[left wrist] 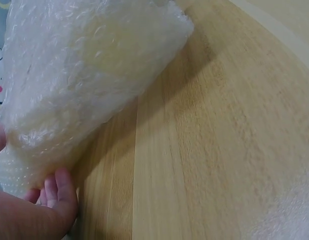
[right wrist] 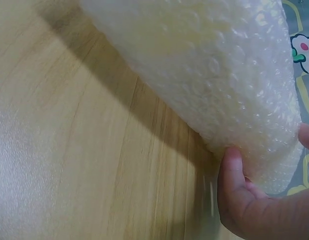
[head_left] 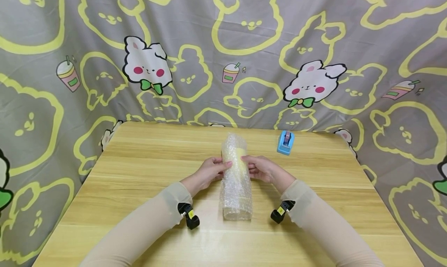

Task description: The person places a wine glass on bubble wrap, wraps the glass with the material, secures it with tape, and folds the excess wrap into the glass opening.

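A long roll of bubble wrap (head_left: pixel 236 189) lies lengthwise at the middle of the table, its near end showing layered edges. Something pale yellow shows through the plastic in its upper part; its kind cannot be made out. My left hand (head_left: pixel 208 172) grips the roll's left side, thumb on top and fingers lower down at the side. Opposite it, my right hand (head_left: pixel 262 169) holds the right side with its thumb near the yellow patch. Both wrist views show the bubble wrap (left wrist: pixel 89 65) close up, with fingertips partly tucked beneath its edge.
A blue tape dispenser (head_left: pixel 286 143) stands on the wooden table (head_left: pixel 146 170) at the back right, beyond my right hand. Patterned grey curtain (head_left: pixel 195 80) hangs behind and along both sides. Small black cameras (head_left: pixel 190 215) are strapped to both wrists.
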Demonstrator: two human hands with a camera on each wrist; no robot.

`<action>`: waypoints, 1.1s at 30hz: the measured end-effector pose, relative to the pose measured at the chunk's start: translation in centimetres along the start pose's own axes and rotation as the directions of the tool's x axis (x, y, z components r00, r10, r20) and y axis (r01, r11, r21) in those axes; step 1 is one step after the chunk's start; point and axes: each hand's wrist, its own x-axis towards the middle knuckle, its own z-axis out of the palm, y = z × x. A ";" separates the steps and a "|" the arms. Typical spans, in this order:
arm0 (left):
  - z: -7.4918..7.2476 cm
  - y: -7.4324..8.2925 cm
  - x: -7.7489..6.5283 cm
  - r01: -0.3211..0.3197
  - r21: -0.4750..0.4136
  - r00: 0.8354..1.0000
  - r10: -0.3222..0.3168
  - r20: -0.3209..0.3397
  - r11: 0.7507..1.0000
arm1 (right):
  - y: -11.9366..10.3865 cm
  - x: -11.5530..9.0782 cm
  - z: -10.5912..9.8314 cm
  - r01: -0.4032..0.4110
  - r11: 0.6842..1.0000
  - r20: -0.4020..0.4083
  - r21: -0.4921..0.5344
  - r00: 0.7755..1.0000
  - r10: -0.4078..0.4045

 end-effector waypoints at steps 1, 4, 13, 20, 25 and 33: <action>0.0 0.0 0.0 0.002 -0.004 1.000 -0.002 0.002 1.000 | 0.0 0.0 0.0 -0.001 1.000 0.002 0.003 1.000 0.001; -0.1 0.0 0.0 0.009 -0.014 1.000 -0.009 0.006 1.000 | 0.0 0.0 0.0 -0.002 1.000 0.006 0.012 1.000 0.002; -0.1 0.3 -0.2 0.022 -0.004 1.000 -0.022 0.018 1.000 | 0.1 0.1 -0.1 -0.022 1.000 -0.006 0.021 1.000 0.022; 0.0 0.5 -0.3 0.015 0.018 1.000 -0.016 0.017 1.000 | 0.1 0.0 -0.1 -0.025 0.999 -0.015 0.027 1.000 0.025; 0.2 0.5 -0.3 0.009 0.024 1.000 -0.009 0.013 1.000 | 0.0 -0.2 -0.2 -0.022 0.999 -0.016 0.036 1.000 0.023; 0.6 0.2 -0.2 0.006 -0.007 1.000 -0.006 -0.023 1.000 | -0.1 -0.4 -0.2 -0.020 0.999 -0.001 0.049 1.000 0.020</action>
